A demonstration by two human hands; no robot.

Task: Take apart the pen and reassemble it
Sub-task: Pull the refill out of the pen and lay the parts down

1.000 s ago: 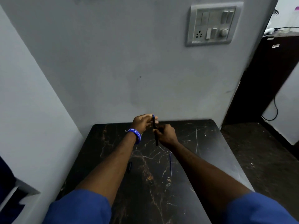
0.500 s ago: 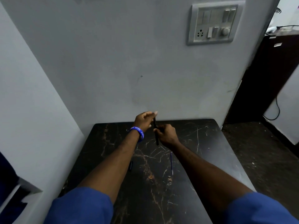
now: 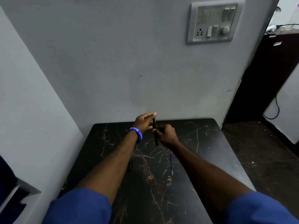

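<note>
A dark pen barrel stands nearly upright above the far part of the black marble table. My left hand, with a blue wristband, pinches its upper end. My right hand grips its middle from the right. A thin blue refill lies on the table between my forearms. A small dark pen cap lies beside my left forearm.
The table stands against a grey wall with a switch panel high on the right. A dark cabinet and a black cable are to the right. A white wall runs along the left.
Both hands have stayed on the barrel and shifted slightly away from me. The blue tip seen at the barrel's top a second ago is now covered by my left fingers.
</note>
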